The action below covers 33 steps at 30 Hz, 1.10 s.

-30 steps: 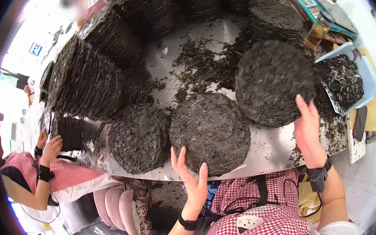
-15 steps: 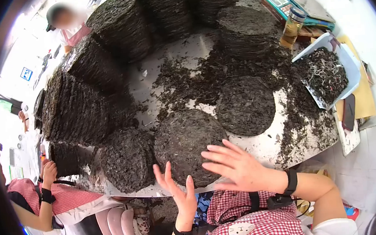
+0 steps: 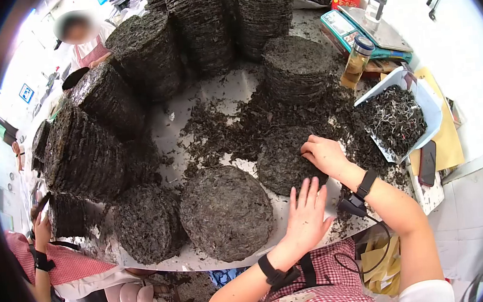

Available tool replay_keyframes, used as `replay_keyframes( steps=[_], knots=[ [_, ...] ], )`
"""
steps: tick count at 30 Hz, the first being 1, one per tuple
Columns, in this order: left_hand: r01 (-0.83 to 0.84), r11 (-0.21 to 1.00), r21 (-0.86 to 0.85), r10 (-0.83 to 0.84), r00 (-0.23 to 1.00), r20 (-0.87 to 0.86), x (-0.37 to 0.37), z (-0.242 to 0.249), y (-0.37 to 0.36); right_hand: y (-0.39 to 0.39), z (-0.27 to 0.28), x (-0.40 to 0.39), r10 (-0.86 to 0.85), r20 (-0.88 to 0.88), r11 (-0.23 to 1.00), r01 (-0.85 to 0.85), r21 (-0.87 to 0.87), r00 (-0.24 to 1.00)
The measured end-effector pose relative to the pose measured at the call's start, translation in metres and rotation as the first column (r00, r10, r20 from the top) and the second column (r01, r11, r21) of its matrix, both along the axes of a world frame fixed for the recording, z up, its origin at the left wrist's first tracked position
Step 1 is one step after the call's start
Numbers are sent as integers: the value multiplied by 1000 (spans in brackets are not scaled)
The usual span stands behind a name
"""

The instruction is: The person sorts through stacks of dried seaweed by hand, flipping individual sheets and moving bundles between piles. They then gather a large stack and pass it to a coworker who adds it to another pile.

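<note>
Right of the frame's centre, a round seaweed disc [image 3: 281,160] is met at its right edge by the right hand [image 3: 328,154], fingers bunched; whether it is pinched cannot be told. Over its near rim the left hand [image 3: 308,218] is held, fingers slightly apart. The rim could be torn by uneven pulling; loose flakes [image 3: 205,128] could be scattered by a quick drag.

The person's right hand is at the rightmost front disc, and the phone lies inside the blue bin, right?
Not quite: the head view shows the phone outside the blue bin, beside it. The right hand is at the rightmost front disc.
</note>
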<state>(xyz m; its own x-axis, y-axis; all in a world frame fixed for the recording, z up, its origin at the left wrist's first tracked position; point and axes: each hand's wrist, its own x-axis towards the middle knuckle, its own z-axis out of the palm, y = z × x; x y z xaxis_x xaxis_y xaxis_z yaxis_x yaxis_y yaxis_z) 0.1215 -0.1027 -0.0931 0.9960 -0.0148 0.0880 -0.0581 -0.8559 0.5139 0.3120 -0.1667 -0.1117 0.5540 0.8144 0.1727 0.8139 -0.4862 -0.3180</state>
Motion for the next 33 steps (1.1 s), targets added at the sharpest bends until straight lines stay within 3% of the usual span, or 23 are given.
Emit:
replay_keyframes(
  steps=[5,9,13,18,21,22,23,25,27,29,30,33],
  knots=[
    [2,996,85,13,985,-172,2,-20,-2,9,3,5,80,69,985,-68,-156,994],
    [-1,997,73,15,980,-199,5,-18,-2,13,-11,22,157,39,983,-152,-105,987],
    [-5,992,123,26,985,-170,2,-20,-5,-1,-7,22,202,-104,979,-203,1,974],
    [-21,991,132,39,989,-139,0,-23,-7,-32,21,8,175,-298,981,-141,134,938],
    [-25,994,110,40,990,-134,0,-26,-5,-61,46,7,64,-458,987,13,163,887],
    [-22,993,113,37,991,-132,0,-26,-5,-74,51,16,52,-316,976,18,215,947],
    [-15,994,112,30,991,-129,0,-27,-6,-89,61,24,-50,-355,952,152,265,933],
    [-22,994,110,36,991,-127,-1,-25,-6,-129,58,67,-271,-173,873,317,371,947],
    [-13,991,133,29,992,-123,0,-28,-5,-174,60,107,-528,-57,748,496,441,848],
    [16,991,133,1,992,-126,1,-25,0,-206,63,124,-623,-33,661,549,511,782],
    [32,991,128,-16,992,-125,2,-24,4,-215,71,123,-693,39,661,614,431,720],
    [73,995,63,-73,997,-6,-2,-15,8,-227,86,114,-634,17,729,590,349,773]
  ],
)
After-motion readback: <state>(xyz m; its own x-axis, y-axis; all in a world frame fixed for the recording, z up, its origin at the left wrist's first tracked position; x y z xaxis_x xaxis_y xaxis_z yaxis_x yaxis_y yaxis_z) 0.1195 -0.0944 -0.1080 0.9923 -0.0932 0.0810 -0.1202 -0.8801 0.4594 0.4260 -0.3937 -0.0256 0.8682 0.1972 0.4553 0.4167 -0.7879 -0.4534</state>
